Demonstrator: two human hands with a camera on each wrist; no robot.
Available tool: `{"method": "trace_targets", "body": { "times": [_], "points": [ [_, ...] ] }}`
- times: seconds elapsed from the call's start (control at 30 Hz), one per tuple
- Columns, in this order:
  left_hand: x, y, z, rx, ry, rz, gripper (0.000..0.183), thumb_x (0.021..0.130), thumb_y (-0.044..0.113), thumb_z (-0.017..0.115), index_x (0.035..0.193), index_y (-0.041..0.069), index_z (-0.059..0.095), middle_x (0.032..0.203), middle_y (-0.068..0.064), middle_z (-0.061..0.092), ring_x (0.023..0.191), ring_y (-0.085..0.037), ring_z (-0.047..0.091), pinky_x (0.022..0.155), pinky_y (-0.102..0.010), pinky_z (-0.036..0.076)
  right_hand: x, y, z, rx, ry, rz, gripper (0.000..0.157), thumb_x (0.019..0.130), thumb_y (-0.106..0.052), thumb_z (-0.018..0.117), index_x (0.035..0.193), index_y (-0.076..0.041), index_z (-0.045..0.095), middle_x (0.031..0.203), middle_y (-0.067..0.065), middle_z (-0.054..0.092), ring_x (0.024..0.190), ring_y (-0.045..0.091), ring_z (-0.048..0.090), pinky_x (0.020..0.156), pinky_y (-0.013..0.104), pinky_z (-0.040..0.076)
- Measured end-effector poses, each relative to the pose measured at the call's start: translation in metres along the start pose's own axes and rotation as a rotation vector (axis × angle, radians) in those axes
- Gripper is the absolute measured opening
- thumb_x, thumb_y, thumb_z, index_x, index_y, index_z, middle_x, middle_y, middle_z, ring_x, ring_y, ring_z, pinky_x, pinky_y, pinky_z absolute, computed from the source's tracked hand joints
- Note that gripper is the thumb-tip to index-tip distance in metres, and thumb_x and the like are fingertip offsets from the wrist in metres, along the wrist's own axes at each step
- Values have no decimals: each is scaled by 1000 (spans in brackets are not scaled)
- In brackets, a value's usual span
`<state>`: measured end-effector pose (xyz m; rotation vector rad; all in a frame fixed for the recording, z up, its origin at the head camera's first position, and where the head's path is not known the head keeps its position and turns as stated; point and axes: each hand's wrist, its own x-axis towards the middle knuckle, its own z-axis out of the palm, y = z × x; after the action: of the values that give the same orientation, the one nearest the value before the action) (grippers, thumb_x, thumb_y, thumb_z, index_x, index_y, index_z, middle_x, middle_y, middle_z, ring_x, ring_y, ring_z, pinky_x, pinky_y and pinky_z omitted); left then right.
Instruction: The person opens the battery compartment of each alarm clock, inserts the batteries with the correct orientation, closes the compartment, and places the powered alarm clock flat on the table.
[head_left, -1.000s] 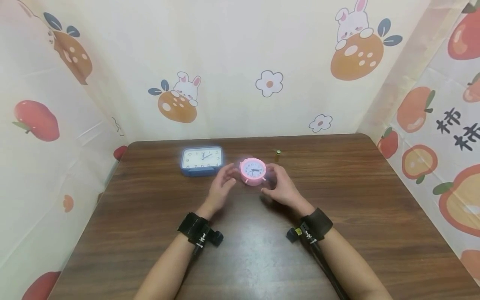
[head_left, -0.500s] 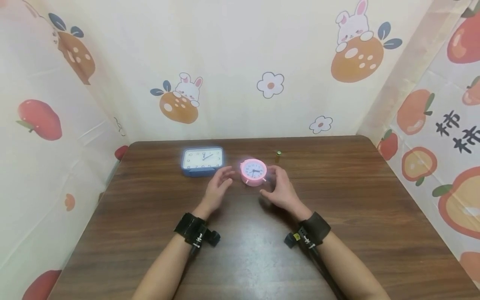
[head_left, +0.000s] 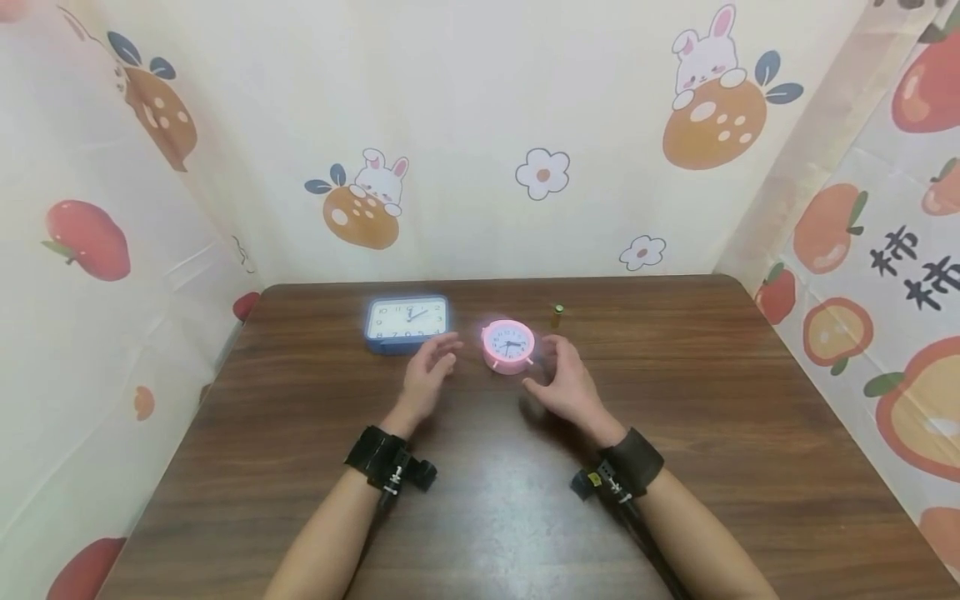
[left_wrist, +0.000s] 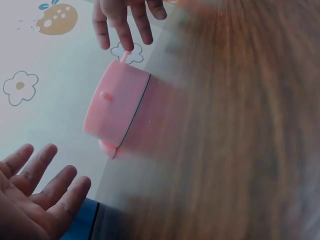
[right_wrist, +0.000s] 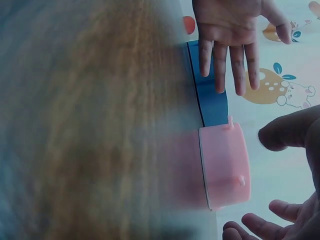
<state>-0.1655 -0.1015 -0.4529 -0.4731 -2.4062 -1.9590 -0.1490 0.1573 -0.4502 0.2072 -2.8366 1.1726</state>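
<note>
A round pink alarm clock (head_left: 508, 347) lies face up on the brown wooden table (head_left: 480, 533). To its left, and apart from it, my left hand (head_left: 426, 379) hovers with fingers loosely extended. My right hand (head_left: 564, 382) is close on the clock's right side, fingers and thumb spread; in the right wrist view the pink clock (right_wrist: 225, 167) shows a gap from that hand's thumb. Behind my left hand lies a blue rectangular clock (head_left: 407, 321) with a white dial. Neither hand holds anything.
A small battery-like cylinder (head_left: 557, 315) with a green top stands behind my right hand. Patterned curtains (head_left: 465, 125) rise along the table's back and both sides. Each wrist wears a black strap (head_left: 633, 460) with a small camera.
My left hand has drawn away leftward from the pink clock. My right hand stays almost where it was, and both clocks keep their places.
</note>
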Motion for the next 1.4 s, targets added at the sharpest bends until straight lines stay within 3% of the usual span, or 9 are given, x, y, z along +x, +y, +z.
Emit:
{"method": "trace_targets", "body": {
  "times": [0.3, 0.43, 0.57, 0.63, 0.87, 1.0, 1.17, 1.4],
  "points": [
    [3, -2, -13, 8, 189, 69, 35, 98, 9, 51, 131, -1, 52, 126, -19, 62, 116, -39, 57, 86, -25, 52, -11, -19, 2, 43, 78, -44, 64, 76, -25, 76, 129, -6, 46, 124, 14, 54, 113, 32, 55, 90, 50, 51],
    [5, 3, -27, -22, 249, 64, 36, 98, 8, 48, 132, -4, 50, 127, -23, 60, 120, -39, 55, 93, -40, 52, -16, -28, 8, 74, 89, -117, 60, 75, -22, 77, 126, -7, 49, 121, 13, 57, 110, 33, 58, 88, 48, 52],
    [1, 23, -44, -40, 285, 58, 36, 98, 4, 44, 131, -9, 48, 129, -29, 56, 121, -43, 52, 96, -57, 46, -21, -36, 16, 95, 63, -212, 58, 74, -20, 77, 123, -6, 51, 119, 11, 58, 106, 32, 59, 88, 48, 51],
    [-3, 34, -50, -30, 305, 54, 37, 98, 5, 41, 131, -10, 47, 130, -30, 55, 122, -42, 52, 96, -57, 46, -24, -40, 19, 119, 43, -246, 56, 74, -19, 77, 121, -4, 52, 118, 12, 59, 106, 33, 60, 90, 49, 51],
    [1, 27, -74, -74, 404, 39, 36, 101, 14, 39, 132, 0, 51, 130, -21, 58, 117, -19, 57, 98, -47, 48, -28, -47, 29, 169, -77, -293, 56, 78, -15, 76, 127, -7, 49, 124, 15, 58, 114, 27, 56, 96, 50, 49],
    [-3, 35, -83, -72, 435, 20, 36, 101, 14, 39, 133, 0, 50, 131, -22, 57, 121, -26, 55, 100, -50, 46, -29, -52, 35, 194, -134, -332, 60, 79, -13, 75, 132, -6, 47, 130, 16, 56, 119, 30, 55, 95, 49, 50],
    [-1, 16, -95, -70, 510, 10, 36, 103, 19, 39, 133, 5, 52, 131, -21, 58, 123, -29, 54, 100, -48, 47, -26, -56, 44, 232, -202, -348, 64, 81, -15, 73, 138, -8, 43, 139, 11, 49, 126, 32, 50, 89, 45, 55],
    [2, 6, -99, -65, 528, 31, 39, 103, 26, 37, 134, 5, 51, 128, -16, 60, 122, -25, 53, 97, -49, 48, -16, -65, 55, 258, -165, -350, 69, 82, -15, 72, 142, -7, 39, 145, 12, 44, 131, 34, 45, 93, 47, 52]
  ]
}}
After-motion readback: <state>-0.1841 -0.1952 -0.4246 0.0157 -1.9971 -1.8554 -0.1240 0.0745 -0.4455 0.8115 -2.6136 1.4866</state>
